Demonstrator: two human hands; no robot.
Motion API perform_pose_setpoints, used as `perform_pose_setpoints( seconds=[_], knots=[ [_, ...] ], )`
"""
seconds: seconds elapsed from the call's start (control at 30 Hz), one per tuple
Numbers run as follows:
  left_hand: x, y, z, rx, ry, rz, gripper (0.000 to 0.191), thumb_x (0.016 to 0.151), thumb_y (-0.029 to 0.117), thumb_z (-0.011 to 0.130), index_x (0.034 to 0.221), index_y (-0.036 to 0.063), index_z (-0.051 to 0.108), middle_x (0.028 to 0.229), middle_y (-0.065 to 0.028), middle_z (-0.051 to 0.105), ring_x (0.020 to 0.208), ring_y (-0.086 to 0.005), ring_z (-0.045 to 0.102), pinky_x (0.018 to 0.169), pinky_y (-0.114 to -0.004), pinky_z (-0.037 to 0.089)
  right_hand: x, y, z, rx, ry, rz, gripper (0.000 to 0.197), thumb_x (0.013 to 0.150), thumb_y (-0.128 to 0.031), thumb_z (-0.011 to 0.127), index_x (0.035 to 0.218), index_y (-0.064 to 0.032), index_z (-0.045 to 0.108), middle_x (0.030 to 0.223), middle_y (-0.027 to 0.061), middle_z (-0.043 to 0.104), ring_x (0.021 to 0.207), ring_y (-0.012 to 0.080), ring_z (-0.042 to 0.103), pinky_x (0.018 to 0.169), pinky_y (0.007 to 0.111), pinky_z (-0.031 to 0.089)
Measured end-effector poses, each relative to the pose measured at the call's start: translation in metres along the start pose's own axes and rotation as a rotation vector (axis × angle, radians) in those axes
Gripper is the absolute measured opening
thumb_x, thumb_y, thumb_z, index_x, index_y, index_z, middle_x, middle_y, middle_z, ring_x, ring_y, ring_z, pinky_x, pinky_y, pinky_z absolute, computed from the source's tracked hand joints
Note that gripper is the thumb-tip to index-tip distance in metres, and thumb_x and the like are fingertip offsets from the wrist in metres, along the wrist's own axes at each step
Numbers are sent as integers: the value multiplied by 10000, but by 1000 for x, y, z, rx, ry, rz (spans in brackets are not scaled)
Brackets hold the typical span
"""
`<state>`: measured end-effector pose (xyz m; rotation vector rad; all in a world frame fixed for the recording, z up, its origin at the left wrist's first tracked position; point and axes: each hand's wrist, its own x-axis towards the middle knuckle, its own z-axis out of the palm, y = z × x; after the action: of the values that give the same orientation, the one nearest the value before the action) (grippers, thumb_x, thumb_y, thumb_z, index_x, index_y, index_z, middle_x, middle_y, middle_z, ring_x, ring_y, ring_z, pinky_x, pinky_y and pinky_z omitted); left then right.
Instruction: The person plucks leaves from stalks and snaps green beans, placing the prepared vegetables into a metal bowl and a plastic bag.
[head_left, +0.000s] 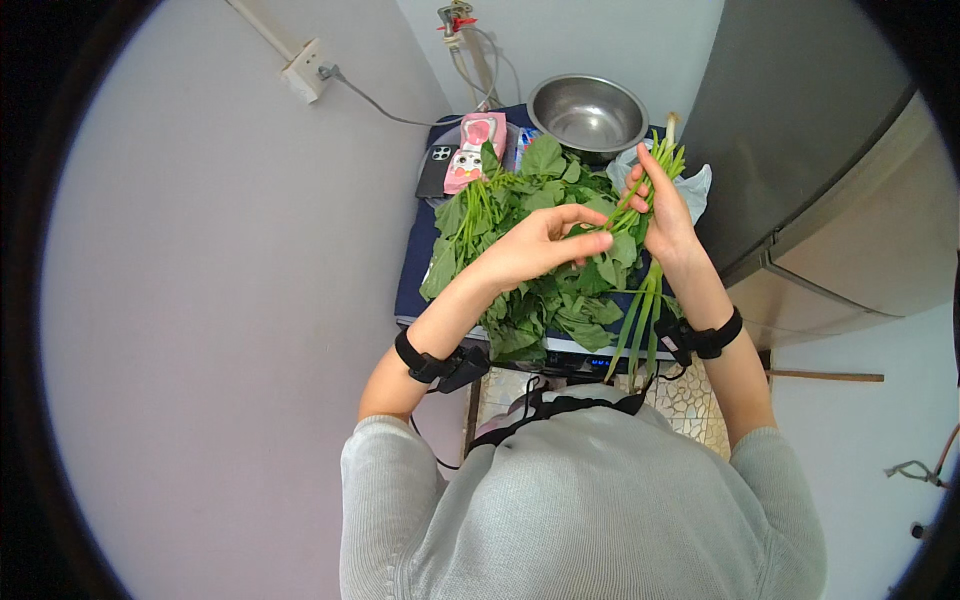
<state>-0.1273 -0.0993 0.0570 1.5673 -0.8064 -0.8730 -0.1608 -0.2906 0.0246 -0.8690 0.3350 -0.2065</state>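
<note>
My right hand (664, 210) is closed around a bundle of leafy green stems (660, 161), stem ends pointing away from me and leaves hanging below. At the lower part of this bundle, my left hand (551, 244) has its thumb and fingertips close to the stems; whether they pinch one I cannot tell. Beneath my hands, a heap of leafy greens (540, 300) spreads over a dark blue cloth (414, 281). A spring onion (645, 319) lies at the right, its long leaves hanging over the front edge and its white root end (672, 124) at the back.
Behind the greens stands a steel bowl (589, 112). At the back left are a pink packet (476, 146) and a black phone (435, 172). A pale plastic bag (699, 187) lies at the right, by a grey cabinet-like appliance (810, 127). A cable runs to the wall socket (305, 71).
</note>
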Motion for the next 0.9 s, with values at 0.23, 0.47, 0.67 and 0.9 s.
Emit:
perform_pose_setpoints(
  seconds=[0.23,0.47,0.67,0.9],
  knots=[
    [11,14,-8,0,-80,-11,233,878,262,553,979,72,643,943,21,624,797,-15,513,604,-193,430,-24,-22,-3,-130,-5,-35,390,849,-406,571,919,-24,601,572,-55,333,470,56,299,558,234,348],
    [114,17,-43,528,159,395,243,811,219,614,917,2,644,758,-79,650,713,-85,578,669,-258,451,-50,-41,-46,-274,140,-159,389,889,-351,519,1056,-2,561,544,-62,306,460,48,295,543,230,337],
    [236,-17,-32,672,367,397,260,753,268,654,871,37,665,751,-151,644,678,-243,636,633,-325,484,-68,-36,-79,-230,238,-104,355,865,-344,556,990,-11,567,535,-60,325,451,49,306,521,228,340],
    [319,-78,9,1113,279,358,147,718,179,619,822,90,673,783,-170,631,751,-338,611,682,-421,497,-76,-27,-106,-177,306,-84,294,866,-313,568,884,-20,570,522,-61,349,433,48,314,503,230,354]
  ],
)
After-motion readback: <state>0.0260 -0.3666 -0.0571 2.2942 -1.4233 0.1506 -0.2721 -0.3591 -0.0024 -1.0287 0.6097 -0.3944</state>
